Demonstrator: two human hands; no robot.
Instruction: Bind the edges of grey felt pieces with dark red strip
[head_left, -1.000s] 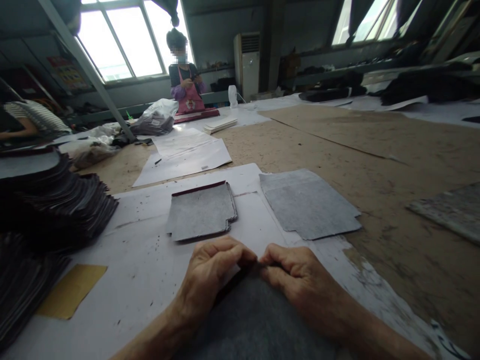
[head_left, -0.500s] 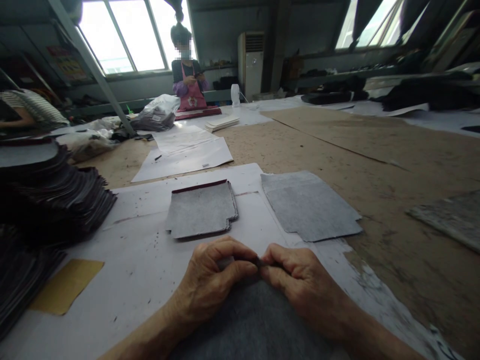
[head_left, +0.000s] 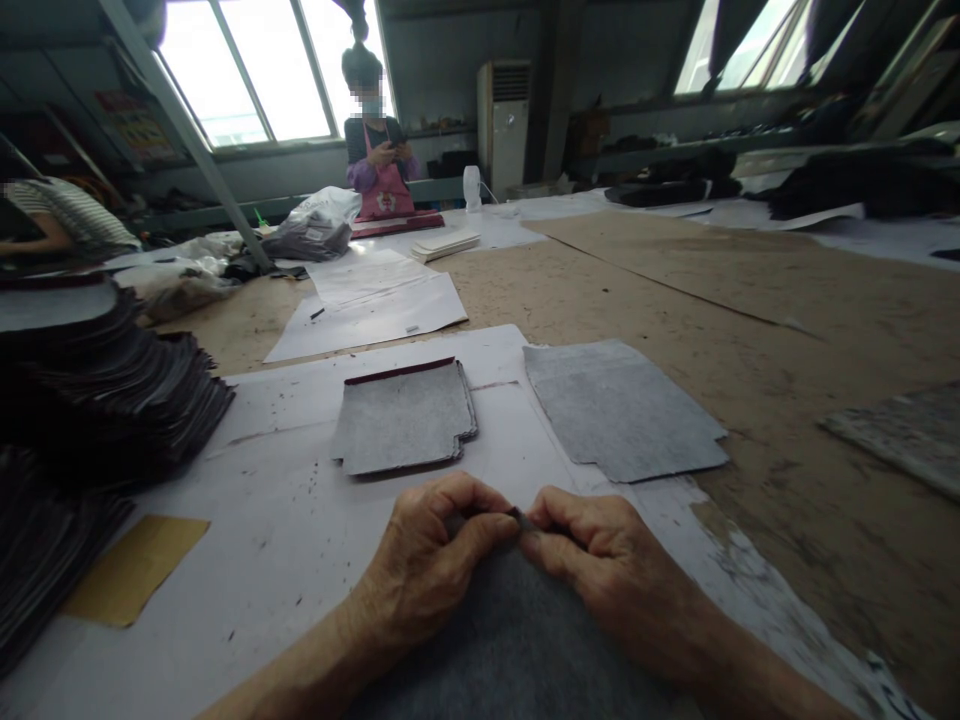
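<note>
Windows (head_left: 247, 75) light a dim room well beyond the hands, and a wide brown bench (head_left: 675, 280) fills the space before them. Left hand (head_left: 431, 560) and right hand (head_left: 604, 555) meet almost tip to tip, each pinching the far edge of a grey piece (head_left: 525, 645) between thumb and curled fingers. That piece spreads below and between the hands, running out of view; the fingers cover most of the pinched edge, so whether it is folded is hard to tell.

White paper (head_left: 262, 560) covers the bench around the left hand. Just beyond that hand lies a small stack (head_left: 401, 425) with a dark red far edge; beyond the right hand, a flat grey sheet (head_left: 626, 410) with notched corners. Left of both hands, a yellow card (head_left: 139, 570) lies near tall dark piles (head_left: 169, 400). Farther off, past the stack, are loose papers (head_left: 390, 310) and a plastic bag (head_left: 311, 225). Across the bench from the hands stands a person (head_left: 379, 165) in a pink apron (head_left: 388, 195).
</note>
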